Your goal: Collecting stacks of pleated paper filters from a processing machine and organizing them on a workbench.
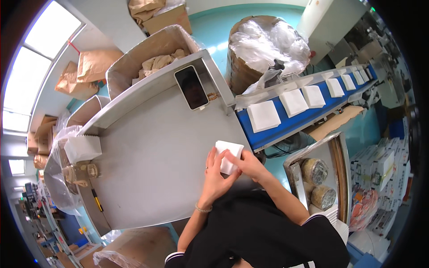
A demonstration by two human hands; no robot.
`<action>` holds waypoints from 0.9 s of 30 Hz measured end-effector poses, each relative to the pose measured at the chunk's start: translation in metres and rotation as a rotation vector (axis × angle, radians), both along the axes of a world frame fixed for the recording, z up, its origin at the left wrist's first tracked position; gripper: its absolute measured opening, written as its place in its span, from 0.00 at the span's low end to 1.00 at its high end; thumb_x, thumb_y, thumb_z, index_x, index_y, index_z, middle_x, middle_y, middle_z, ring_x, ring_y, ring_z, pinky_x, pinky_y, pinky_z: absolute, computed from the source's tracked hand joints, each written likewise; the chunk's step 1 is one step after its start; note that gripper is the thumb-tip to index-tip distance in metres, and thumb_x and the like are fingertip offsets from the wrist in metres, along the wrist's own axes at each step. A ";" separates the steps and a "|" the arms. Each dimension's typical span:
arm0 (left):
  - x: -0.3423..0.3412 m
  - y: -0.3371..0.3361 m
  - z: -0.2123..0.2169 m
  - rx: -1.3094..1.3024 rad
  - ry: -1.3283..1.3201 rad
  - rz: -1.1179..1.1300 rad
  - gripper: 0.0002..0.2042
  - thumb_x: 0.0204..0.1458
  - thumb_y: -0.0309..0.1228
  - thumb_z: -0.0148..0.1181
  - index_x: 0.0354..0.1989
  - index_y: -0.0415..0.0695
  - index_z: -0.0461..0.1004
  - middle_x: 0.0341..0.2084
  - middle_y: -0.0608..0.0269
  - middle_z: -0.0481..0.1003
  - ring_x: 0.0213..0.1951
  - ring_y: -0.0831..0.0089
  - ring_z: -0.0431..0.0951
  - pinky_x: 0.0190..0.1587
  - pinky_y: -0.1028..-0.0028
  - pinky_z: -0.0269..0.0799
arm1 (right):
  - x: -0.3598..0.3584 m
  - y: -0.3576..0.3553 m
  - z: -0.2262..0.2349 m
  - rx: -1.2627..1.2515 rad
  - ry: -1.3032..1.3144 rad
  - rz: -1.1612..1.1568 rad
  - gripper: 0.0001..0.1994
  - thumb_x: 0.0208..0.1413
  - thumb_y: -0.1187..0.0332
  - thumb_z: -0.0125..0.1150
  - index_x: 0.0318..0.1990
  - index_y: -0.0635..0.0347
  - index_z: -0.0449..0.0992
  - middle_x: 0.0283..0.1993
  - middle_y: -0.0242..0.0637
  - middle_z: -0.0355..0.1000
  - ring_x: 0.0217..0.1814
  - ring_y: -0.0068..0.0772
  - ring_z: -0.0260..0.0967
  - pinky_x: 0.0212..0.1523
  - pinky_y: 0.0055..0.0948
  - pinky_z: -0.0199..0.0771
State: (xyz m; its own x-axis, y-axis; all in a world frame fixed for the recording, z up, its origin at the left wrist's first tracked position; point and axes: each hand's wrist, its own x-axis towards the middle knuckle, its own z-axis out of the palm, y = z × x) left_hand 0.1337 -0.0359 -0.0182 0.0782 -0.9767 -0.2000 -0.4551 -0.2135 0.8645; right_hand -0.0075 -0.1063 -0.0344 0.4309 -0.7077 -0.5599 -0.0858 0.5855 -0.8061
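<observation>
My left hand (216, 177) and my right hand (246, 164) are together near the front right edge of the metal table (152, 134). Between them is a small stack of white folded paper (229, 147), its far end showing past the fingers. The left hand curls round its left side, and the right hand grips it from the right with its fingers across the top. Whether it is napkins or flat paper bags, I cannot tell. On the blue conveyor belt (286, 126) to the right lie several similar white paper stacks (263, 116) in a row.
A phone (191, 87) and a bead bracelet (213, 96) lie in the table's far corner. More white paper (83, 148) and a yellow-black cutter (97, 200) are at the left edge. Beyond stand a carton (154, 49) and a bin of clear plastic (268, 42). Wrapped rolls (314, 171) sit right.
</observation>
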 end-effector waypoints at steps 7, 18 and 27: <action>0.006 0.014 0.008 0.039 0.048 0.087 0.33 0.49 0.41 0.67 0.63 0.46 0.63 0.67 0.38 0.47 0.70 0.48 0.46 0.66 0.55 0.51 | -0.010 -0.008 -0.021 0.124 -0.264 -0.631 0.11 0.64 0.64 0.53 0.46 0.62 0.72 0.41 0.36 0.75 0.40 0.28 0.74 0.39 0.24 0.74; -0.050 0.025 0.012 -0.033 0.099 -0.370 0.24 0.52 0.31 0.62 0.58 0.42 0.67 0.62 0.46 0.61 0.67 0.55 0.57 0.61 0.61 0.58 | -0.055 0.098 0.013 0.060 -0.169 -0.567 0.11 0.63 0.63 0.55 0.43 0.62 0.73 0.39 0.35 0.75 0.37 0.21 0.72 0.38 0.24 0.74; -0.181 -0.007 0.063 -0.401 0.111 -0.758 0.24 0.50 0.28 0.64 0.57 0.40 0.66 0.57 0.43 0.65 0.61 0.49 0.63 0.60 0.57 0.59 | -0.169 0.243 0.091 -0.339 0.573 -1.187 0.11 0.59 0.67 0.60 0.46 0.62 0.73 0.36 0.35 0.75 0.37 0.24 0.72 0.36 0.25 0.72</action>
